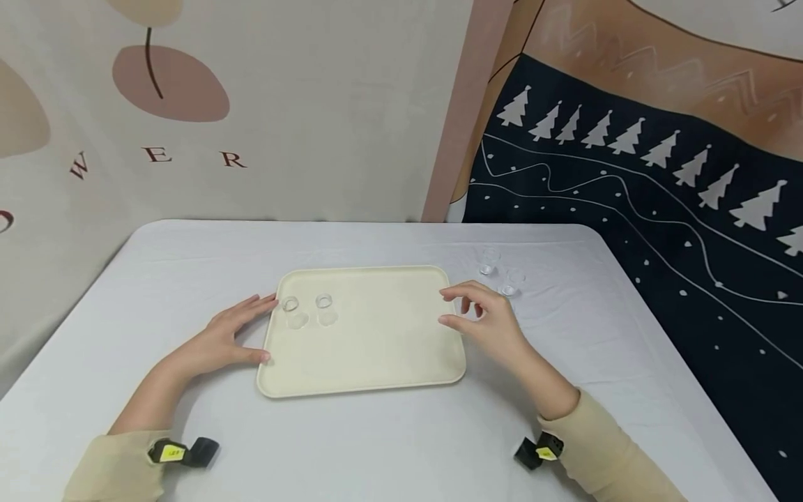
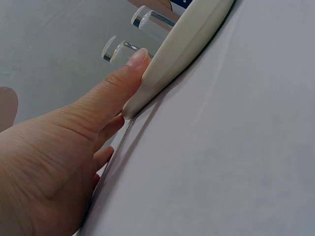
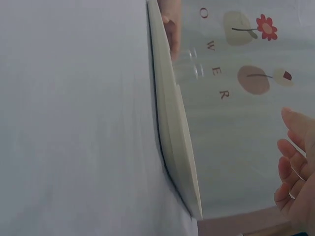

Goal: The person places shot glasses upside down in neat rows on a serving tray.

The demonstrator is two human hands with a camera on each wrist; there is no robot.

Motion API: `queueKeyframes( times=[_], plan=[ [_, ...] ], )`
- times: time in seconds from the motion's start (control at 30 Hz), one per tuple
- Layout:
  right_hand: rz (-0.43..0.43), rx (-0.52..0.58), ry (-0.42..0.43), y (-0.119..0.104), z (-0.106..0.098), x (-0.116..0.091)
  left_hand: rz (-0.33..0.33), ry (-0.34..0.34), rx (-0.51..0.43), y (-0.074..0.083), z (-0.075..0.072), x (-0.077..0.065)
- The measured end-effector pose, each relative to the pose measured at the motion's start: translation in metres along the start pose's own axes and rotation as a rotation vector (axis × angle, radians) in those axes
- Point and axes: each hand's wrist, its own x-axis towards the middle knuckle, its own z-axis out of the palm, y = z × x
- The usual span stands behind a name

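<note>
A cream tray [image 1: 376, 348] lies on the white-covered table. My left hand [image 1: 219, 341] rests against its left rim, thumb and fingers spread; in the left wrist view the thumb [image 2: 125, 73] touches the tray wall. Near the tray's left end stand two small clear glass cups [image 1: 290, 305] [image 1: 323, 301], which look upside down, thick bases upward. Over the right rim hovers my right hand [image 1: 495, 317], fingers bent and thumb apart, nothing between them. Behind that hand, two more clear cups [image 1: 488, 261] [image 1: 513, 282] stand on the table, apparently upright.
The white tablecloth [image 1: 351, 446] surrounds the tray. A pale printed cloth [image 1: 326, 125] hangs behind the table, and a dark cloth with tree shapes [image 1: 627, 181] hangs at the right. Each forearm carries a small black camera [image 1: 202, 452].
</note>
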Motion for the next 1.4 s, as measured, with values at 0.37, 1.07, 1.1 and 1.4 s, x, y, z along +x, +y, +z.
queueKeyframes(
  times=[0.37, 1.07, 1.1, 1.4],
  plan=[
    [0.034, -0.104, 0.034, 0.013, -0.041, -0.013, -0.007, -0.004, -0.016, 0.001, 0.0, 0.001],
    [0.146, -0.175, -0.046, 0.056, -0.083, -0.029, 0.006, -0.001, -0.01, 0.0, 0.001, 0.0],
    [0.158, -0.173, -0.056, 0.057, -0.083, -0.029, 0.006, -0.002, -0.01, 0.0, 0.001, 0.0],
    [0.255, -0.12, -0.127, 0.062, -0.083, -0.03, 0.012, 0.0, -0.01, 0.0, -0.001, 0.0]
  ],
)
